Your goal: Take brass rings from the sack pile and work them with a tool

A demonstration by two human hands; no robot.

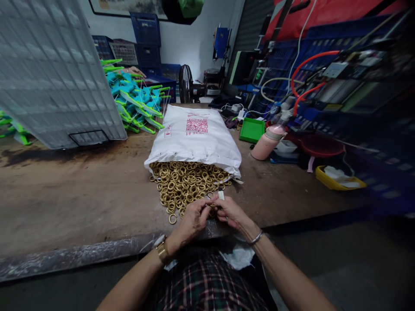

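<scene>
A heap of brass-coloured metal rings (181,183) spills from the mouth of a white woven sack (175,144) printed with a red QR code. At the heap's near edge my two hands meet. My left hand (194,218) is closed in a pinch on a single ring (210,195), which is partly covered by fingers. My right hand (231,212) is closed around a slim, pale tool with a dark end (221,195); its kind is not clear. The right fingertips touch or nearly touch the ring. One loose ring (173,219) lies left of my left hand.
A grey ribbed plastic crate (58,77) stands on end at left, beside teal and lime-green pieces (138,103). Another person's hand (133,71) shows behind them. Rightward are a green tray (252,130), a pink bottle (267,144) and a yellow tray (340,183).
</scene>
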